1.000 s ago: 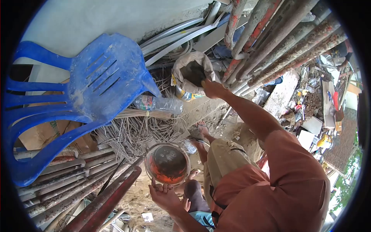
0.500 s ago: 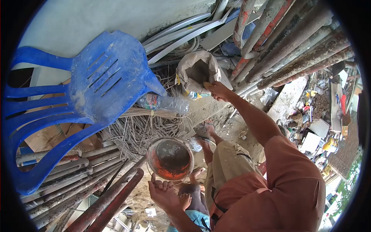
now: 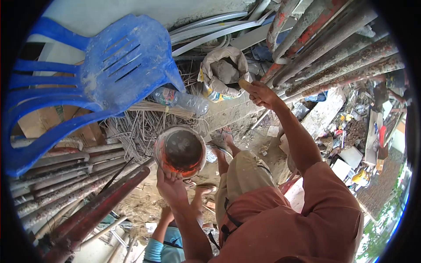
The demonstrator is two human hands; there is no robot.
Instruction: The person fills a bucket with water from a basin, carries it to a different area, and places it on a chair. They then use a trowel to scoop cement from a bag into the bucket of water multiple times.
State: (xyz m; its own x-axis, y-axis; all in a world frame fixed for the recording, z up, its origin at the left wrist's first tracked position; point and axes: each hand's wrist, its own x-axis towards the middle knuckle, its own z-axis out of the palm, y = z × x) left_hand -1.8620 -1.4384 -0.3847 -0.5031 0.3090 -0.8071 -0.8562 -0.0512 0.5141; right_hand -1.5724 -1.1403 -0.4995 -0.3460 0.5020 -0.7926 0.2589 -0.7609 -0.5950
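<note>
My left hand (image 3: pixel 172 188) has its fingers closed over the near rim of a round bucket (image 3: pixel 187 168). Its inner wall is orange-red, with grey material inside. Ahead and to the right, my right hand (image 3: pixel 263 95) grips the handle of a tool, apparently a trowel (image 3: pixel 244 85), at the edge of an open paper bag (image 3: pixel 211 86). Grey powder (image 3: pixel 224 71) shows in the bag's mouth. The tool's blade cannot be made out against that powder. A clear plastic bottle (image 3: pixel 189 103) lies beside the bag.
A dusty blue plastic chair (image 3: pixel 127 57) stands at the left. Rusty metal pipes (image 3: pixel 333 57) lean at the upper right; more pipes (image 3: pixel 66 184) lie lower left. Thin rods (image 3: pixel 131 131) are heaped behind the bucket. Another person in a teal shirt (image 3: pixel 164 247) is close at the bottom.
My left hand has closed on the bucket's rim, and the bucket sits further left and higher in view. My right hand has drawn back slightly from the bag. The other person's arm has shifted left.
</note>
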